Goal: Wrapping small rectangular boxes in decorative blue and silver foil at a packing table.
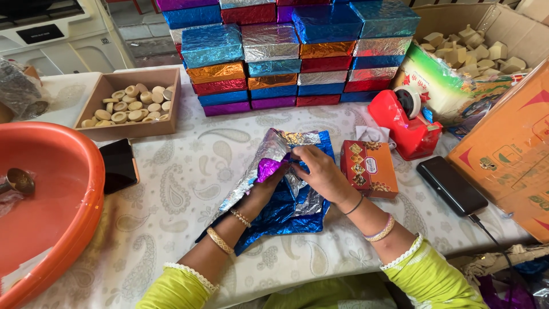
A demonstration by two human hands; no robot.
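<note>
Both hands on the foil sheets [286, 200] — left hand [269, 186] pinning purple foil [267, 169] down, right hand [317, 171] pinching an edge so sheets separate; printed box [369, 169] just beside.

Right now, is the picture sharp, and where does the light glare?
Head view: mostly sharp; glare flashes off the stacked foil-wrapped boxes and the foil sheets under the hands; soft, even daylight with faint shadows; wide-lens bending at the edges curves the orange tub.

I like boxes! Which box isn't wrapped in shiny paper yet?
The orange patterned box lying on the table beside the right hand. It shows bare printed cardboard, while the stacked boxes behind are all covered in coloured foil.
</note>
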